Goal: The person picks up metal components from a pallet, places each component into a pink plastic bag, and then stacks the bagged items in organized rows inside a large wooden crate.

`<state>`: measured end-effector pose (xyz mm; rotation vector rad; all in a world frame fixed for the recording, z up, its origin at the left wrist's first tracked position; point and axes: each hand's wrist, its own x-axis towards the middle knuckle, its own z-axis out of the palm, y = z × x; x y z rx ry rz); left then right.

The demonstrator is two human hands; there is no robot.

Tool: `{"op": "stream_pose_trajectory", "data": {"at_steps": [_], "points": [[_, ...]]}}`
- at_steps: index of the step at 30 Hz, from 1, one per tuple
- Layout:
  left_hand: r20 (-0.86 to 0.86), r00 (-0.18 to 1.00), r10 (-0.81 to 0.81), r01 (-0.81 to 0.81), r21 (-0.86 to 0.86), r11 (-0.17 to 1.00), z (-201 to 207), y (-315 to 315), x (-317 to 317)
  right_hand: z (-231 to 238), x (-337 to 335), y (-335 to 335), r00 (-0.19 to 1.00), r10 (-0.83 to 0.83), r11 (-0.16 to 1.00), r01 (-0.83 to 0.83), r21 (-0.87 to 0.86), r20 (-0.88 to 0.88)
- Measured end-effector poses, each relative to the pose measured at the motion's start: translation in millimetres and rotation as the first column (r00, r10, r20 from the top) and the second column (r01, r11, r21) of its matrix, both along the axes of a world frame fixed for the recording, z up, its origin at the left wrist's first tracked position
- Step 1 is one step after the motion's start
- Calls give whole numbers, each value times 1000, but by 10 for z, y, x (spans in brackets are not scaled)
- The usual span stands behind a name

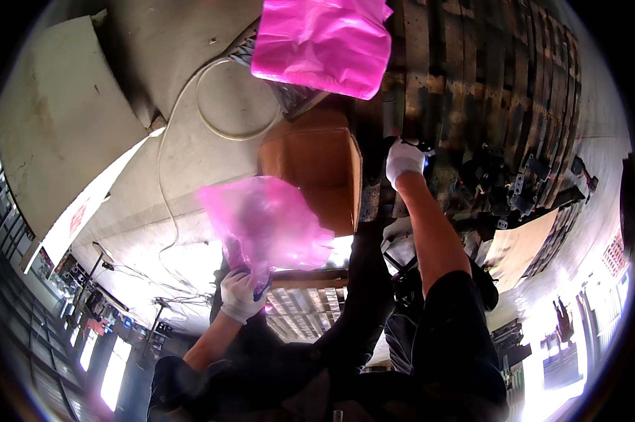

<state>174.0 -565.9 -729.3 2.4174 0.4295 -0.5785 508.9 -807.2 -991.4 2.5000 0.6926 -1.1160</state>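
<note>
My left hand (243,294), in a white glove with dark fingertips, grips the gathered neck of a translucent pink plastic bag (268,221). The bag hangs out in front of the hand, partly across the near left side of an open cardboard box (314,158); what the bag holds, if anything, I cannot make out. My right hand (405,160), gloved too, reaches to the right of the box, over the edge of the dark wooden slats. Its fingers curl around something dark with a blue spot, too small to name.
A brighter pink plastic sheet or bag (324,46) lies beyond the box. A pale cable (199,105) loops over the floor to the left. Dark wooden pallets (465,84) fill the far right, with several black metal parts (507,183) on them. A large pale panel (61,119) stands at left.
</note>
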Motion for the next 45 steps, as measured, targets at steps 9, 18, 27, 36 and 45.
{"op": "stream_pose_trajectory", "data": {"at_steps": [9,18,27,36,45], "points": [[43,999,8,-7,-28,1000,-20,71,-202,27,-469,-833,797,-599,795,583,-166,-71],[57,998,12,-12,-8,1000,-23,85,-149,-107,-641,-1230,674,-729,672,738,66,-115],[2,995,100,-100,3,995,140,309,124,3308,-1206,-854,495,-642,139,827,545,-586],[-111,912,396,-411,-257,875,1616,1075,680,5969,-1947,-232,353,-567,-395,677,621,-744],[1,743,669,-381,-821,424,2377,1971,917,7009,-2302,192,502,-460,-670,346,657,-733]]}}
